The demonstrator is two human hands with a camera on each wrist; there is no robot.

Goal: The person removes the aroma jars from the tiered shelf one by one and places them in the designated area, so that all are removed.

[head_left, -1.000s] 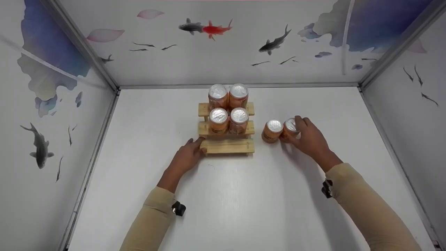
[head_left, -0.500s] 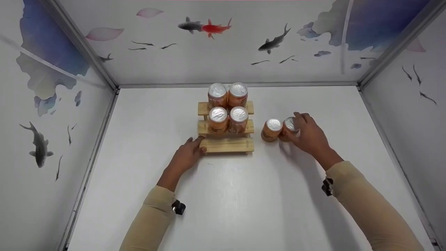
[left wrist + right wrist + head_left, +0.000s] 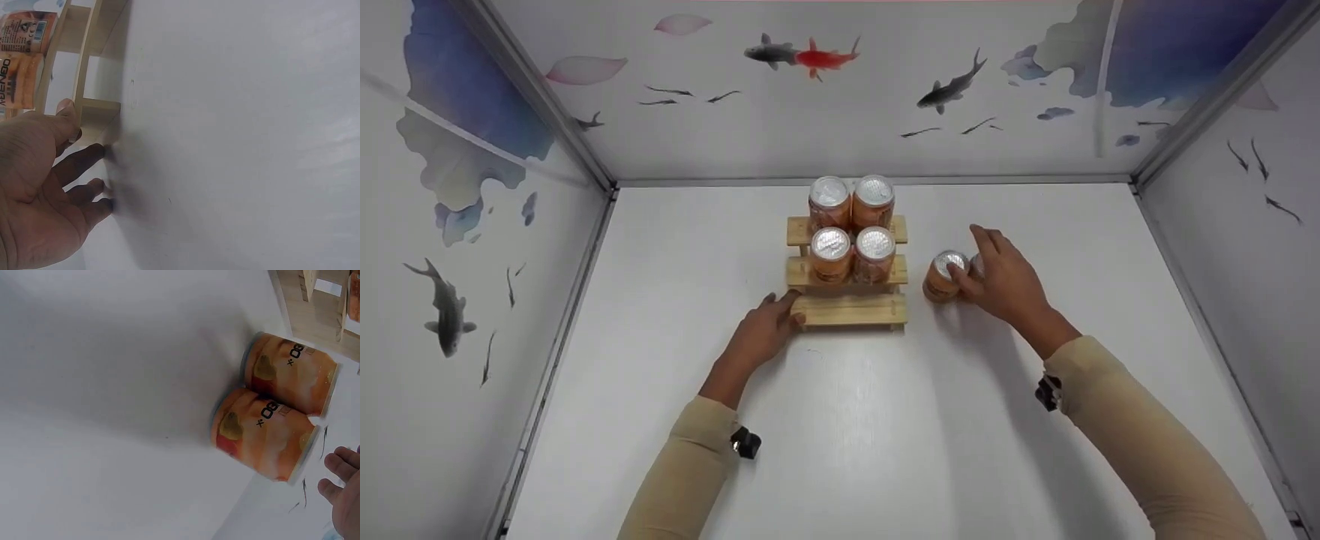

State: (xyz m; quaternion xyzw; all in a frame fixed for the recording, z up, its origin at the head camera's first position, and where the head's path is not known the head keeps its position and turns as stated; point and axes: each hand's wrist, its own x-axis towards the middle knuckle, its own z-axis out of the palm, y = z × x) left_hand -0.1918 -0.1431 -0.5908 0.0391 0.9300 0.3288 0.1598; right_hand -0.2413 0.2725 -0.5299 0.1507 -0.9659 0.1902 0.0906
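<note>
A three-step wooden stand [image 3: 849, 310] bears orange cans with silver lids, two on the middle step [image 3: 847, 279] and two on the top. My left hand [image 3: 761, 335] pinches the left end of the lowest step between thumb and index finger; its other fingers reach down beside it, as the left wrist view shows. To the right of the stand, two more cans stand upright side by side on the table. My right hand [image 3: 1009, 281] hovers over them, fingers extended and thumb near the left can's lid [image 3: 947, 262]. In the right wrist view the fingers are apart from both cans [image 3: 264, 436].
A white table [image 3: 825, 435] fills the enclosure, walled on the left, back and right by white panels printed with fish. Metal rails [image 3: 720, 182] run along the table's edges. The bottom step carries no can.
My right hand has let go of the right-hand can and shifted left, its thumb now over the left can. The left hand keeps its place on the stand.
</note>
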